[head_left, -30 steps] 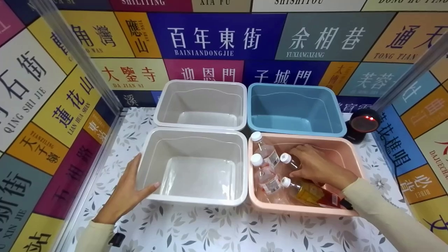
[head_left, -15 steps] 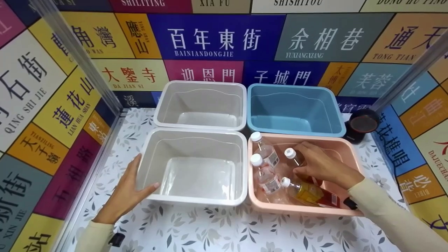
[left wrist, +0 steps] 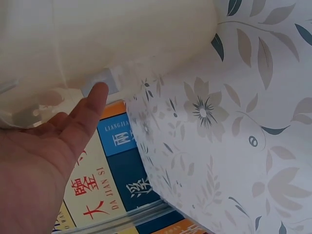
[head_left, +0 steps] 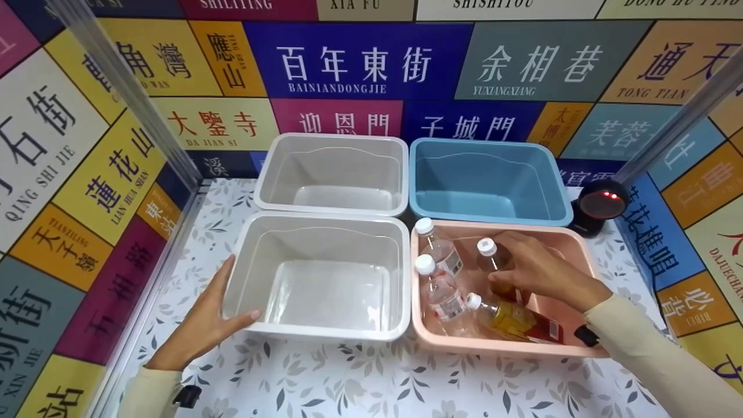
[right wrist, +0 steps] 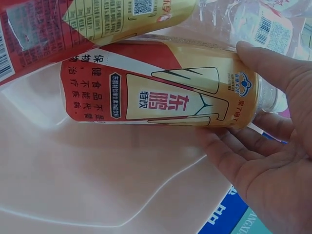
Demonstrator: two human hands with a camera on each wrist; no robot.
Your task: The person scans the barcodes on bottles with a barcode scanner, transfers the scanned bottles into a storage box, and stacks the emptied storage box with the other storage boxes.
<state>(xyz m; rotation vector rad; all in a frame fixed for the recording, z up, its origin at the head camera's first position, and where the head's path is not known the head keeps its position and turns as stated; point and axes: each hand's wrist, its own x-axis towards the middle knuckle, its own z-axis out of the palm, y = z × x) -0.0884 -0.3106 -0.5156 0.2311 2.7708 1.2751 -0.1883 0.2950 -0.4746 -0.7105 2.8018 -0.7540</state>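
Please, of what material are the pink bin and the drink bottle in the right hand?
The pink bin: probably molded plastic, satin; its smooth walls show soft highlights. The drink bottle: likely plastic, glossy and transparent at its neck.

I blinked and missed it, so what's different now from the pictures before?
The right hand and the bottle it holds shifted a little right and toward the back of the pink tub. Nothing was let go. The other three bottles stayed put, and the left hand stayed at the front white tub.
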